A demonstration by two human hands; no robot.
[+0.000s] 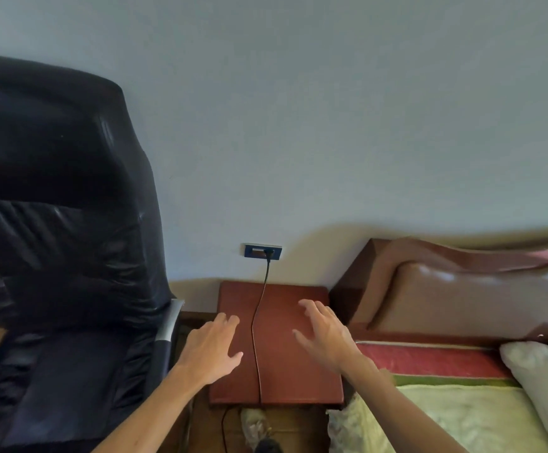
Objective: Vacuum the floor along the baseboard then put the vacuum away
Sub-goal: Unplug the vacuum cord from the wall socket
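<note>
Head view: looked down at a reddish wooden nightstand (285,371) against the far wall, between a black leather office chair (53,223) on the left and a bed (445,413) on the right.
Vacuum: not in view; a black power cord (255,322), likely its lead, ran from a plug (268,254) in the wall outlet (259,250) across the nightstand top and off the near edge to the floor.
Progress: could not tell whether the baseboard was done; with the plug in, putting away was left, and unplugging looked like the step in hand.
Left hand (212,346): released, fingers straight, holding nothing, over the nightstand just left of the cord; contact unclear.
Right hand (323,333): released, fingers spread, holding nothing, just right of the cord.
</note>
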